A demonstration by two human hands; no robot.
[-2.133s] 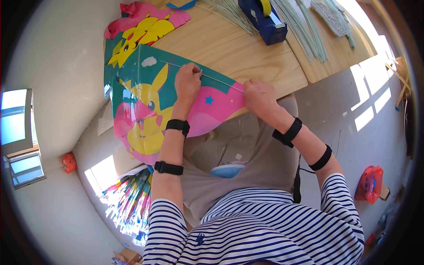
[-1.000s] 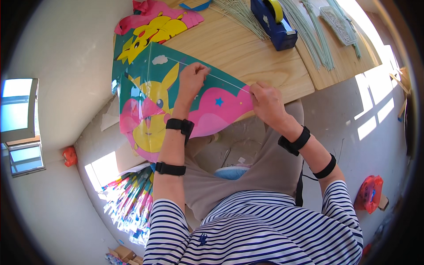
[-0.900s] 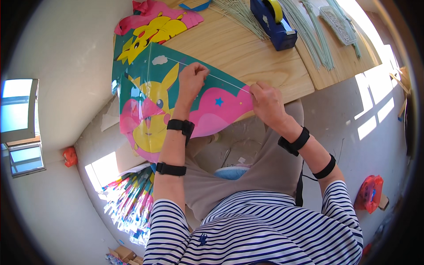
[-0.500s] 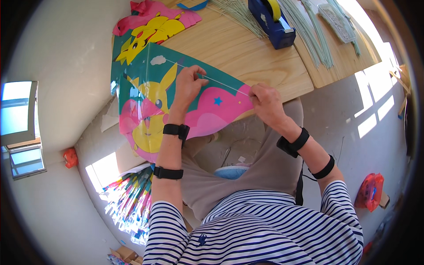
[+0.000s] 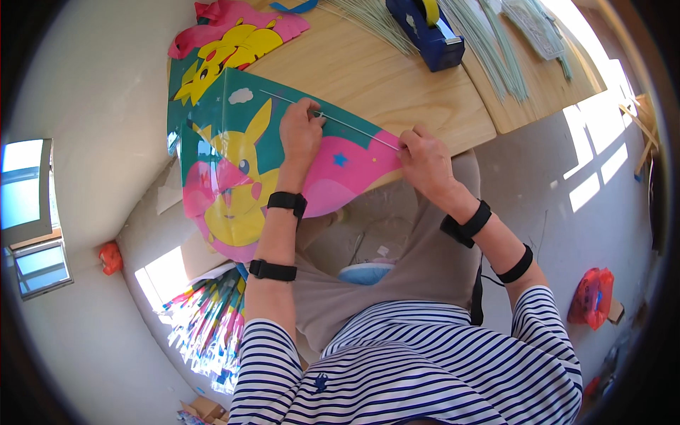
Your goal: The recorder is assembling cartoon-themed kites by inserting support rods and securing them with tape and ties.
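Observation:
A thin pale rod (image 5: 358,130) lies slantwise across a kite sheet (image 5: 333,188) of green and pink plastic, printed with a yellow cartoon figure. My left hand (image 5: 302,136) pinches the rod partway along, its far end sticking out beyond the fingers. Something small and pale shows at these fingertips, too small to name. At the sheet's right corner, my right hand (image 5: 426,159) is closed around the rod's near end and the sheet's edge; its fingertips are partly hidden. The sheet rests on the wooden table and hangs over its front edge.
More printed sheets (image 5: 244,46) lie at the table's far left. A blue tape dispenser (image 5: 432,39), bundles of pale rods (image 5: 489,53) and a clear tray (image 5: 535,28) stand farther back. Wrapped colourful pieces (image 5: 212,326) are gathered low on the left. A red bag (image 5: 592,297) sits on the floor.
The table and sheet sit slightly more to the left in view. Both hands keep nearly the same places on the rod and sheet; the left fingertips show more of the rod.

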